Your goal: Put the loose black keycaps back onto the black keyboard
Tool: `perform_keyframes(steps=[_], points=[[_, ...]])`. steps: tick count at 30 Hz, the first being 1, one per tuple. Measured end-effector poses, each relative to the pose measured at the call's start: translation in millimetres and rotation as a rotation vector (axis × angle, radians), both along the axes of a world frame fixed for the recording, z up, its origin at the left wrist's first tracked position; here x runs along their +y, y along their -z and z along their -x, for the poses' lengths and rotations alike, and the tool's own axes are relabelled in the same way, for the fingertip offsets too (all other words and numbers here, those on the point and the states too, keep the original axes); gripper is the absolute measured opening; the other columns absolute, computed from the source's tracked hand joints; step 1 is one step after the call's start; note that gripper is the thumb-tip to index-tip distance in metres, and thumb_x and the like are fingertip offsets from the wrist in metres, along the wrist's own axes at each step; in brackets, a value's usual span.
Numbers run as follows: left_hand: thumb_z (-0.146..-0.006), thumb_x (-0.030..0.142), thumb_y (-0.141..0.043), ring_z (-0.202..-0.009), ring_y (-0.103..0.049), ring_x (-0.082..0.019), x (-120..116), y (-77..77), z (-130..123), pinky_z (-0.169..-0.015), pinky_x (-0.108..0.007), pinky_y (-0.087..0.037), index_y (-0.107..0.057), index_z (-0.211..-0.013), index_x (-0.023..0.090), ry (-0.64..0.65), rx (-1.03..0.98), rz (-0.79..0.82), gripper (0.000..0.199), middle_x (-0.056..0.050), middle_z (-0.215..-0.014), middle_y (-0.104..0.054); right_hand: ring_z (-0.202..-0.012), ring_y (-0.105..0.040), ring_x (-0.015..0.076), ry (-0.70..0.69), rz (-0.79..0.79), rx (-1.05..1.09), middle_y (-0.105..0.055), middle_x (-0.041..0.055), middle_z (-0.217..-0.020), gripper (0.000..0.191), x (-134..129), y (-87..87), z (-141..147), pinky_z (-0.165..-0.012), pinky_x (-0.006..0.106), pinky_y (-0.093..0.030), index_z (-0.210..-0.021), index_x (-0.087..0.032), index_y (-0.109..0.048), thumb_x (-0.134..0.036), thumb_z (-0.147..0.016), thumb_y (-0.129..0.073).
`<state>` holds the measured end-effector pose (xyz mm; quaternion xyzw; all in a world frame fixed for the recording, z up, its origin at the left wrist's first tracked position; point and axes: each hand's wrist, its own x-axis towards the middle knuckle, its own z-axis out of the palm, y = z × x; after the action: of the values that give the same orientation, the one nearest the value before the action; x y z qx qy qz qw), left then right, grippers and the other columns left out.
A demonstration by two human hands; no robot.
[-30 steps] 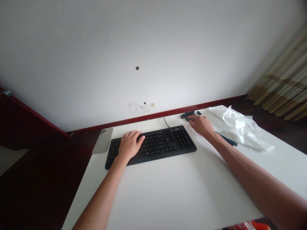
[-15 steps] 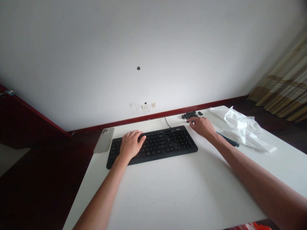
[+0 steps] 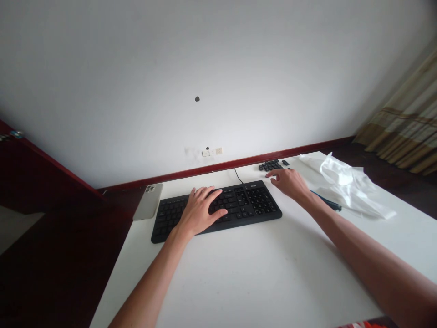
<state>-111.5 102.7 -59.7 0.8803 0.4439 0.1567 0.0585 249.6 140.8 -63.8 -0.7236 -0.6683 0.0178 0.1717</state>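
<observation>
My left hand (image 3: 200, 210) lies over the middle of a black keyboard (image 3: 244, 219), its fingers spread and thumb held out over the keys. Some of the keyboard's right block has bare spots without caps. Beyond its far right corner, my right hand (image 3: 288, 182) bends down to the table, index finger and thumb close together at a small black keycap (image 3: 267, 176). Its other fingers are curled and partly hidden. Just behind the hand lies a group of loose black keycaps (image 3: 271, 165), with a separate larger cap (image 3: 285, 162) beside them.
A phone (image 3: 148, 202) lies face down left of the keyboard on the white table (image 3: 239, 282). At right are a crumpled white plastic bag (image 3: 348, 187) and a dark blue tool-like object (image 3: 327, 201), partly behind my forearm. A cable (image 3: 238, 174) runs off the far edge.
My left hand has slid right across the keyboard, and its fingers have spread wider. My right hand has stayed by the loose keycaps, its fingertips slightly lower.
</observation>
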Motion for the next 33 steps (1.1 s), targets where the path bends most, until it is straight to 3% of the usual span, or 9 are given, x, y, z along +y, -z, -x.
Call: perform_keyframes(steps=[5, 9, 13, 19, 33], points=[[-0.073, 0.090, -0.055, -0.155, -0.019, -0.039, -2, 5.4, -4, -0.125, -0.062, -0.012, -0.030, -0.162, 0.032, 0.061, 0.108, 0.121, 0.109, -0.008, -0.170, -0.021, -0.072, -0.066, 0.0228, -0.054, -0.038, -0.013, -0.075, 0.0049, -0.082, 0.041, -2, -1.2, -2, -0.059, 0.031, -0.044, -0.125, -0.026, -0.072, -0.020, -0.087, -0.057], [-0.063, 0.094, -0.060, -0.157, -0.010, -0.042, -1, 4.6, -3, -0.125, -0.064, -0.009, -0.020, -0.164, 0.033, 0.070, 0.153, 0.174, 0.125, -0.009, -0.172, -0.009, -0.072, -0.066, 0.0238, -0.029, 0.018, -0.034, -0.075, 0.0052, -0.080, 0.040, 1, 3.1, -3, -0.059, 0.031, -0.044, -0.127, -0.028, -0.071, -0.024, -0.089, -0.056], [-0.063, 0.086, -0.069, -0.156, -0.012, -0.041, -1, -0.5, -3, -0.126, -0.062, -0.010, -0.021, -0.164, 0.036, 0.088, 0.140, 0.190, 0.123, -0.008, -0.171, -0.015, -0.072, -0.066, 0.0238, 0.000, 0.025, -0.034, -0.074, 0.0050, -0.080, 0.039, 3, 7.1, -5, -0.060, 0.031, -0.044, -0.124, -0.029, -0.073, -0.025, -0.088, -0.058], [-0.063, 0.074, -0.078, -0.152, -0.021, -0.042, -2, -5.5, -3, -0.121, -0.059, -0.029, -0.027, -0.161, 0.040, 0.085, 0.069, 0.241, 0.115, -0.006, -0.168, -0.022, -0.071, -0.066, 0.0211, -0.016, 0.000, 0.002, -0.076, 0.0051, -0.082, 0.041, 8, 14.5, -7, -0.057, 0.028, -0.043, -0.127, -0.029, -0.071, -0.023, -0.089, -0.057], [-0.059, 0.077, -0.080, -0.150, -0.026, -0.042, -7, -6.0, -2, -0.119, -0.059, -0.032, -0.032, -0.159, 0.043, 0.108, 0.062, 0.220, 0.116, -0.005, -0.166, -0.027, -0.065, -0.062, 0.0191, -0.093, -0.037, 0.025, -0.074, 0.0027, -0.079, 0.021, 1, 4.2, -2, -0.055, 0.030, -0.041, -0.097, -0.026, -0.079, -0.034, -0.087, -0.063]])
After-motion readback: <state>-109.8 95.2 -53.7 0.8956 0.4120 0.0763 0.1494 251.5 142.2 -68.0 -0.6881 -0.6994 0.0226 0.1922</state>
